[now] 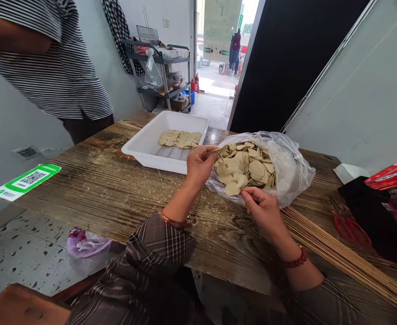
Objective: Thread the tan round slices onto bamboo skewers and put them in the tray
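My left hand [201, 166] is closed, pinching a thin, beige, rounded slice [219, 150] above the left edge of an open clear plastic bag [288, 169]. Many similar slices [257, 170] are heaped in the bag. Fingers pinched, my right hand [261, 205] is at the bag's front edge, at the lower end of a short row of overlapping slices [235, 184]. Whether a stick runs through that row cannot be made out. Behind my left hand, a white plastic tray [144, 143] holds flat slices on thin wooden skewers [171, 151].
A bundle of long wooden skewers [347, 257] lies at the right, near red-handled scissors [352, 230] and a black box [371, 212]. A green-and-white QR card [27, 181] is at the table's left edge. A person in a striped shirt [63, 63] stands beyond it. A shelf cart [161, 67] is behind.
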The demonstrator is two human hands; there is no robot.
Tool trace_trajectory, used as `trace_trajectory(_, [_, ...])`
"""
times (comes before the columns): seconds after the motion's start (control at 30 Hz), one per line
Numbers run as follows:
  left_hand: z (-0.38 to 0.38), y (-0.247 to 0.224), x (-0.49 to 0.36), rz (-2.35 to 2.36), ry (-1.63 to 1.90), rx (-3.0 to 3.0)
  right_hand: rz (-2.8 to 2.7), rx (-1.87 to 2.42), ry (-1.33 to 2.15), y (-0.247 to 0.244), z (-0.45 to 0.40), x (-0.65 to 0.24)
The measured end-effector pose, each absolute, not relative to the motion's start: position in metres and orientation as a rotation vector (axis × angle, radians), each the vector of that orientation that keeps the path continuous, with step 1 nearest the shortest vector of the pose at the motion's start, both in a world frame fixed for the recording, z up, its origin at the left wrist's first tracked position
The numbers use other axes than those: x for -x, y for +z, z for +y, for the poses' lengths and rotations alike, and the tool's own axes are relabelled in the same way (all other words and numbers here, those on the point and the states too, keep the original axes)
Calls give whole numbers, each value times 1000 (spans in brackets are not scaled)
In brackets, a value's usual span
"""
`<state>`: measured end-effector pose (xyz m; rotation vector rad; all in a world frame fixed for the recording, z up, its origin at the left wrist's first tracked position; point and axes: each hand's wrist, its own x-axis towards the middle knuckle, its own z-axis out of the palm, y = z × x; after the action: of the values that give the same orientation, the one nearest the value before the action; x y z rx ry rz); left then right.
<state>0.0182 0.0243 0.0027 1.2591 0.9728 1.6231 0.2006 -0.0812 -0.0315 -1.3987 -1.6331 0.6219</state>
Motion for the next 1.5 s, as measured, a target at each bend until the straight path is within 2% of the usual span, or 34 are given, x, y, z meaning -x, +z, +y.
trace_trajectory(0.6, [20, 13, -13, 708, 1427, -772, -1665, 1344, 585, -33, -82, -201])
trace_trajectory(1.17, [17, 11, -17, 735, 1441, -785, -1676, 1331, 519, -33, -80, -204])
trace_trajectory(1.5, [17, 8, -20, 758, 1483, -850, -1644, 1348, 625, -31, -83, -201])
